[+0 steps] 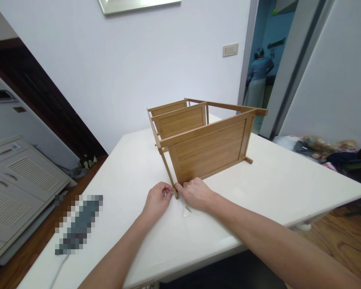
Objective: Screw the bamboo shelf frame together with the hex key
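A brown wooden shelf rack (210, 148) with several panels lies on its side on the white table (126, 237). My left hand (159, 198) is beside the outer side of its near leg, thumb and forefinger pinched together; whatever is between them is too small to make out. On the other side of that leg, my right hand (195, 193) has its fingers curled around the lower corner where leg and panel meet. A small clear plastic bag (186, 210) with a thin screw-like piece lies partly beneath my right hand.
At the table's left edge lies a pixelated dark object (81, 226) with a white cable (58, 271). A wall stands behind the table. A cream cabinet (24, 180) is at left; piled items (325, 148) lie at right. Another person (258, 76) stands beyond the doorway.
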Demonstrator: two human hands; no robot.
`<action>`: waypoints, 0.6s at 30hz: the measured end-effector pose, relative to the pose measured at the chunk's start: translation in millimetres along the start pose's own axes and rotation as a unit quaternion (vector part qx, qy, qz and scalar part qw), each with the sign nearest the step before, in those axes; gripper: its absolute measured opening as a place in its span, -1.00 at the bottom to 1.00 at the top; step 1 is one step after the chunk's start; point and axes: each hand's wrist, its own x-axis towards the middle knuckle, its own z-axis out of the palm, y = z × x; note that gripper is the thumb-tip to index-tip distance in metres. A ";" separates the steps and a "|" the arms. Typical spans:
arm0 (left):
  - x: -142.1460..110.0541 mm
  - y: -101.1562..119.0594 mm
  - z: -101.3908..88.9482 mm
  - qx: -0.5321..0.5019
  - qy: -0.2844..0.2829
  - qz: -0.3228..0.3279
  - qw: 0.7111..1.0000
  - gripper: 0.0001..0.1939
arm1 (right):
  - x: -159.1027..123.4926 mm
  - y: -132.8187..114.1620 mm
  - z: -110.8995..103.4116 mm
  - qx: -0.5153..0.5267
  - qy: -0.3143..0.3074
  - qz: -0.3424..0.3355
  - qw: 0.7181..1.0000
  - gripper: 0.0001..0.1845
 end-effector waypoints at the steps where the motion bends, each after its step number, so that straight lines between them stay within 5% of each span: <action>1: 0.2 -0.5 -0.7 -0.003 0.002 -0.004 1.000 -0.89 | 0.0 0.0 -0.1 0.000 0.001 0.000 1.000 -0.75; 9: -2.9 -0.1 -5.1 0.035 -0.021 0.070 0.997 -0.76 | -0.1 -0.2 -0.8 0.000 0.000 0.002 1.000 -0.77; 18: -1.7 2.8 1.0 0.006 -0.008 0.010 1.000 -0.90 | -0.3 -0.5 -1.6 -0.002 -0.001 0.003 1.000 -0.77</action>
